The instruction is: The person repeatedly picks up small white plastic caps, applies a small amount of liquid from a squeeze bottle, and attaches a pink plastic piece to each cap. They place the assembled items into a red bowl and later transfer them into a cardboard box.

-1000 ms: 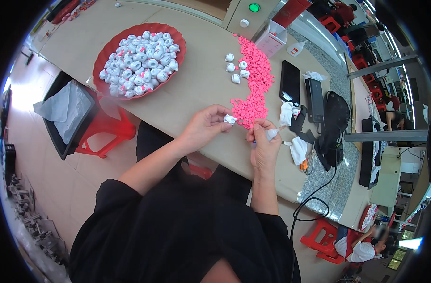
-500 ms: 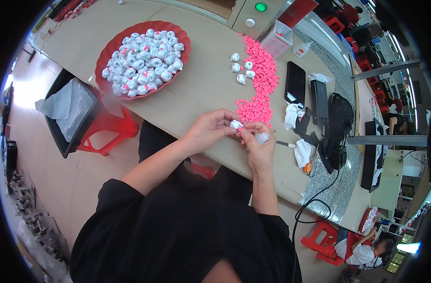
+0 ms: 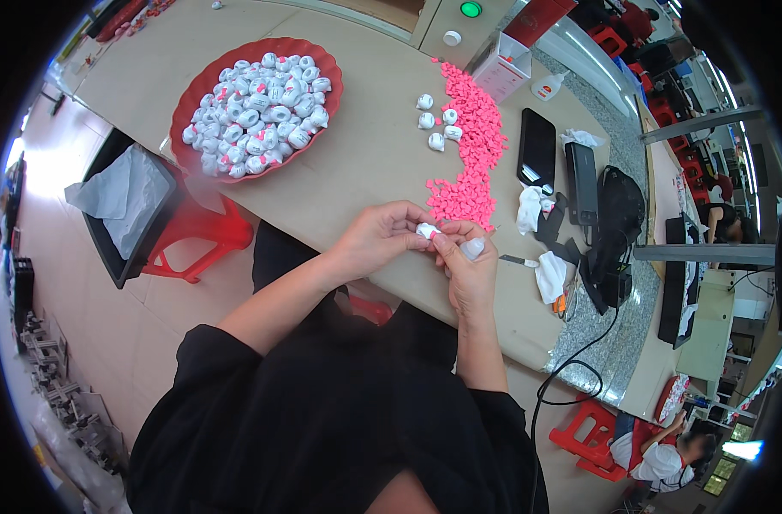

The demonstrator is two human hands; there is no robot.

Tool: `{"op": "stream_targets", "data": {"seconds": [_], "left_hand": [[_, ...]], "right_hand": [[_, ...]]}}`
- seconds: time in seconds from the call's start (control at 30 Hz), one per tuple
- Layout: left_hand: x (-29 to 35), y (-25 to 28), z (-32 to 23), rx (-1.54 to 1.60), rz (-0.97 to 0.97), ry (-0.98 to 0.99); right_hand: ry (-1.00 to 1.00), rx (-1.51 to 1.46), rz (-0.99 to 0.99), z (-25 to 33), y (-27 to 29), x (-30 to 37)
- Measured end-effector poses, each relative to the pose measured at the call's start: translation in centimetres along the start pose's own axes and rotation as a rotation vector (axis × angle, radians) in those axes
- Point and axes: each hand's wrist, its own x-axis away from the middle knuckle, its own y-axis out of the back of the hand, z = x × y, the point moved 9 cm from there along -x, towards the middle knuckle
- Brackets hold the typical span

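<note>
Close to the table's front edge, my left hand (image 3: 376, 242) pinches a small white figure head (image 3: 424, 230) between thumb and fingers. My right hand (image 3: 470, 270) meets it from the other side, its thumb and forefinger pressed against the head at a spot of pink. Tucked in the right palm is a small whitish translucent bottle (image 3: 472, 248), mostly covered by fingers. Just beyond both hands spreads a long heap of little pink pieces (image 3: 464, 201). Several more white heads (image 3: 436, 142) stand beside that heap.
Left on the table (image 3: 374, 103) is a red scalloped bowl (image 3: 182, 107) full of white heads. A phone (image 3: 537, 147), black case (image 3: 581, 184), white cloth (image 3: 550, 276) and cable (image 3: 571, 364) lie right. A black bin (image 3: 100, 218) rests on a red stool (image 3: 190, 248); another person (image 3: 661, 458) sits lower right.
Both hands stay joined over the white head, with only slight finger movement. The head looks turned a little. The whole view has shifted slightly.
</note>
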Motion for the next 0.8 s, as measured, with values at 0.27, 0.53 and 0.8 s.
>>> {"op": "stream_targets", "data": {"seconds": [0.27,0.53,0.8], "left_hand": [[0.2,0.7,0.4,-0.031,-0.053,-0.033],[0.0,1.1,0.2,0.032,-0.102,-0.008],[0.1,1.3,0.2,0.026,-0.158,-0.006]], "right_hand": [[0.015,0.114,-0.084,0.2,-0.4,0.3],[0.185,0.124,-0.080,1.1,-0.9,0.5],[0.408,0.399,-0.088,1.8,-1.0,0.8]]}}
